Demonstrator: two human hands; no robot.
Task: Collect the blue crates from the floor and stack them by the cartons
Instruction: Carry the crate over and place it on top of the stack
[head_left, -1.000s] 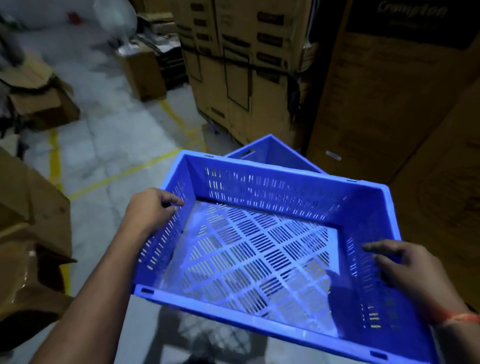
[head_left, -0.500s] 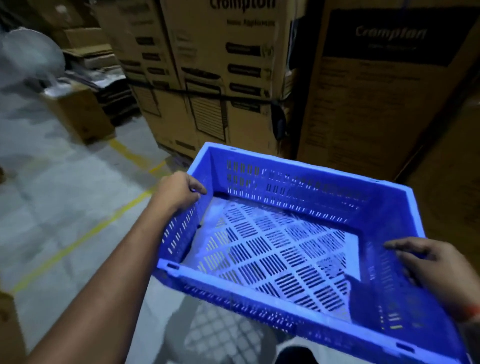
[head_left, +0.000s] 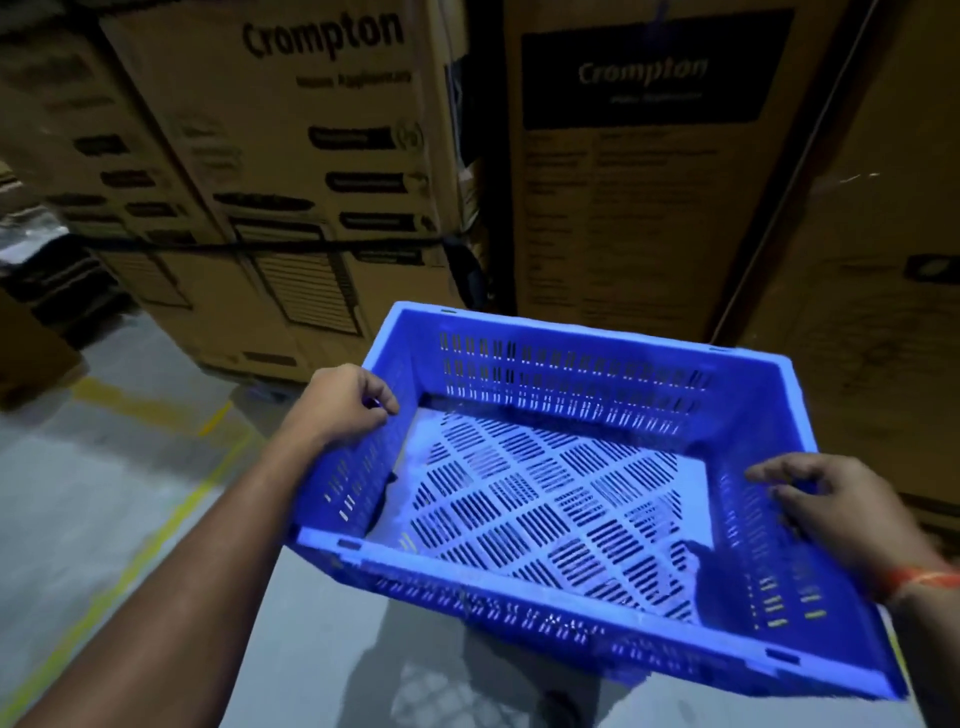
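Both hands grip blue crate (head_left: 550, 499); Crompton cartons (head_left: 322, 171) close ahead.

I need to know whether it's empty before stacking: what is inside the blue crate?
Nothing lies inside the blue crate: only its bare slotted floor, with whitish dust near the left wall. The left hand and right hand grip its side rims. The near wall hides the front strip of floor.

Head-worn view, forward-down, close
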